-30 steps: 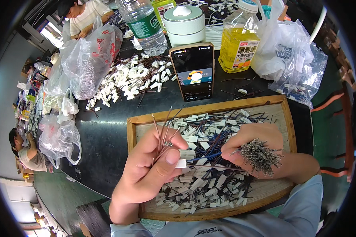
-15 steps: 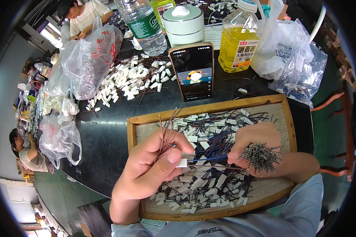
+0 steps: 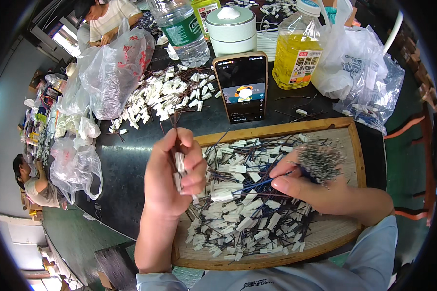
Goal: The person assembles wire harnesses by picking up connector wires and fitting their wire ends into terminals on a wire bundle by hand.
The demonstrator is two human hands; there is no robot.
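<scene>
the dark table spreads under everything, and on it, right in front of me, lies the shallow wooden tray, its floor heaped with small white connectors on thin dark wires. beyond the tray's far rim a second loose heap of white connectors lies on the table, beside a clear plastic bag on my left; another clear bag sits off to the far right. behind stand a bottle of yellow oil, a water bottle and a pale green lidded jar, and a phone leans with its screen lit, just past the tray's edge. my left hand is raised over the tray's left end, fingers curled shut around a few white connectors, their dark wires sticking up past my fingertips. my right hand rests low over the tray's right half, closed on a thick bundle of thin wires whose bristly ends fan out above my knuckles, while thumb and forefinger pinch a single blue wire that runs left into the heap.
</scene>
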